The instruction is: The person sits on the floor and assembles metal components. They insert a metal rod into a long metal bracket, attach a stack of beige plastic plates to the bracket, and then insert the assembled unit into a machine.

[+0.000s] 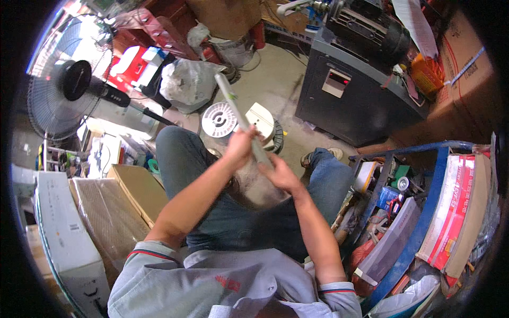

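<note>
Both hands are on a long, narrow, pale grey piece (231,97), perhaps a bar or a flat panel seen nearly edge-on. It slants from the upper left down toward my lap, with a small green mark partway along. My left hand (241,146) grips it around the middle. Nearer my body, my right hand (283,175) holds its lower end. Beyond my hands, a round white slotted plastic cover (219,120) lies low near the floor. A cream plastic housing (260,116) sits beside it, partly hidden behind the grey piece.
A pedestal fan (75,79) stands at left, near a stuffed plastic bag (187,83). Cardboard boxes (137,190) flank my left side. Ahead right is a dark machine cabinet (334,95) with a motor (370,28). A blue metal rack (431,187) full of parts stands at right.
</note>
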### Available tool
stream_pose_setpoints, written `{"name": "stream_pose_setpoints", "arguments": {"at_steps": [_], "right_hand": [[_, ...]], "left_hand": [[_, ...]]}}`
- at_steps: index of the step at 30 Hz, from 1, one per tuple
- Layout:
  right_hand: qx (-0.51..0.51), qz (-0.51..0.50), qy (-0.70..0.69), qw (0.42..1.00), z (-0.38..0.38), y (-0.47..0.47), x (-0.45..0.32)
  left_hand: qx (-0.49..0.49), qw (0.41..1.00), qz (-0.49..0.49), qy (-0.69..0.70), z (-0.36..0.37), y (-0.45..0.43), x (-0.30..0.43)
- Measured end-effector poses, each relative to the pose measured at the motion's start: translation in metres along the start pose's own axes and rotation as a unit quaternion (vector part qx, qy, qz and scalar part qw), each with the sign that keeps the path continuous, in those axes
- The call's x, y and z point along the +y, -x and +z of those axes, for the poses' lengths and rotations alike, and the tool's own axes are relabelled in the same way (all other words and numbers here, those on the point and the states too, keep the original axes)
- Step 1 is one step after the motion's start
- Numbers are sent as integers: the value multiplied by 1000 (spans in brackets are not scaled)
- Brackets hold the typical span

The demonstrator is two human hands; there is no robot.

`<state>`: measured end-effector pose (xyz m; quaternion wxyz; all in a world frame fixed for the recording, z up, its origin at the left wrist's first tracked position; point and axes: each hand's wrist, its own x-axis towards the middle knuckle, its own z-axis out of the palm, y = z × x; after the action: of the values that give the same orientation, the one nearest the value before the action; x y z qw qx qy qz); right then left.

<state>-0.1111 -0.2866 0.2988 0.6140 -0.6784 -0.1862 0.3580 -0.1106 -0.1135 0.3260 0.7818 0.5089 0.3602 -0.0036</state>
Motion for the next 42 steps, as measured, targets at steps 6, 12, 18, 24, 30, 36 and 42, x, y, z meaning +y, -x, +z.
{"name": "stream_pose_setpoints", "arguments": {"at_steps": [6, 12, 18, 24, 30, 36, 42], "right_hand": [[32, 14, -87, 996, 12, -1, 35], [66, 46, -198, 977, -12, -16, 41], [95, 51, -113, 988, -15, -37, 66], [91, 118, -33, 988, -24, -35, 62], [45, 61, 16, 997, -11, -48, 51], [95, 41, 11, 995, -14, -42, 64], [96, 63, 46, 992, -13, -40, 71]], "left_hand": [[-25, 891, 62, -449, 11, 14, -4], [22, 954, 191, -232, 31, -49, 164], [-150, 983, 108, 17, 113, -186, 283], [-201, 944, 133, 226, 180, -264, 276], [-304, 928, 122, 178, 110, -367, 320], [-215, 951, 158, 155, 163, -302, 299], [-199, 970, 105, 96, 156, -299, 312]]}}
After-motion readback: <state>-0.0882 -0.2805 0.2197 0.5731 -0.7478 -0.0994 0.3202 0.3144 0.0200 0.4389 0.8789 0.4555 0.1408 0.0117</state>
